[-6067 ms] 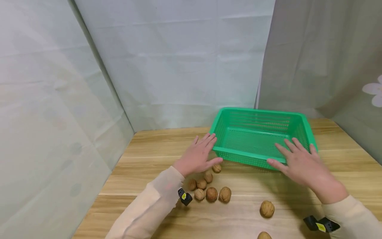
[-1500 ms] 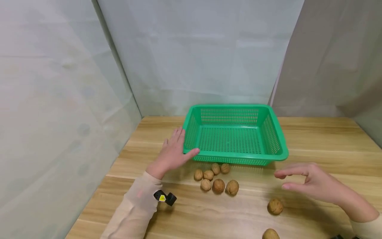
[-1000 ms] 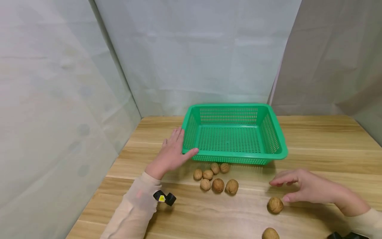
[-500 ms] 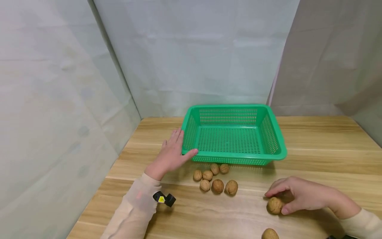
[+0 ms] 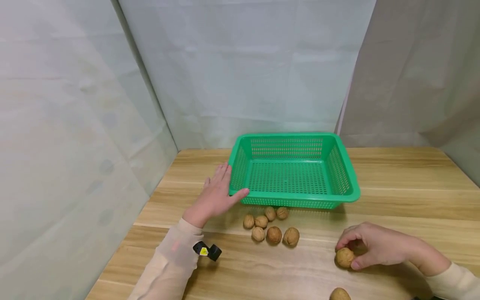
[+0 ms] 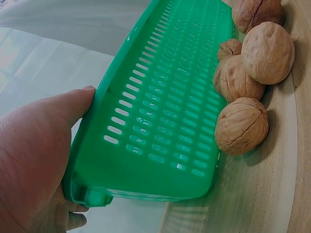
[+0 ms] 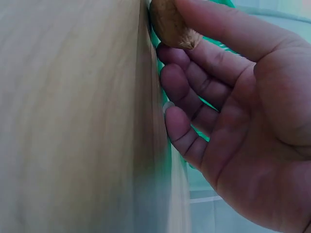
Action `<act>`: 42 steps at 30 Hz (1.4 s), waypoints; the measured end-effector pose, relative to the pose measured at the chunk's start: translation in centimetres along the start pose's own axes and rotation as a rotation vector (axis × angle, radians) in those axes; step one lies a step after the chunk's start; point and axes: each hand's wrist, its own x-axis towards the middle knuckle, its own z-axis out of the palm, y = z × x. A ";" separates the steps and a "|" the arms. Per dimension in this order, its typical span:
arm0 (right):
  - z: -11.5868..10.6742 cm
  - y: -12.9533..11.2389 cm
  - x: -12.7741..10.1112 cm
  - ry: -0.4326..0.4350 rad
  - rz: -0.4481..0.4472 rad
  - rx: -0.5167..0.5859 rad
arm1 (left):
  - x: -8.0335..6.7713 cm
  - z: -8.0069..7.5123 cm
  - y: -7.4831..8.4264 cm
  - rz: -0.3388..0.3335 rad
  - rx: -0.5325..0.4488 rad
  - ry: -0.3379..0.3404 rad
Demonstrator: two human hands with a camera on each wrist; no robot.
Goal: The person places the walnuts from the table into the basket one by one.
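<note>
A green slotted plastic basket (image 5: 296,196) stands on the wooden table, nothing inside it. My left hand (image 5: 213,196) rests at its front left corner, fingers extended along the left side and thumb reaching onto the front rim; the left wrist view shows the thumb (image 6: 80,99) against the rim. At the right, my right hand (image 5: 384,246) pinches a walnut (image 5: 343,258) between thumb and fingers, low over the tabletop. In the right wrist view this walnut (image 7: 171,22) is partly cut off at the top edge, and the other fingers are bent beneath it.
Several walnuts (image 5: 274,235) lie in a cluster just in front of the basket. Another walnut (image 5: 339,294) is at the bottom edge of the head view. Pale cloth curtains (image 5: 262,71) hang behind the table (image 5: 405,175) and at both sides.
Compared with the oldest frame, the basket stands farther left relative to the walnuts. My right hand has come down leftward from above and taken hold of a walnut. Lately the left hand stays put.
</note>
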 end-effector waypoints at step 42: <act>-17.9 -4.8 15.2 0.461 0.407 -0.036 | -0.2 -0.4 0.2 0.004 0.042 -0.031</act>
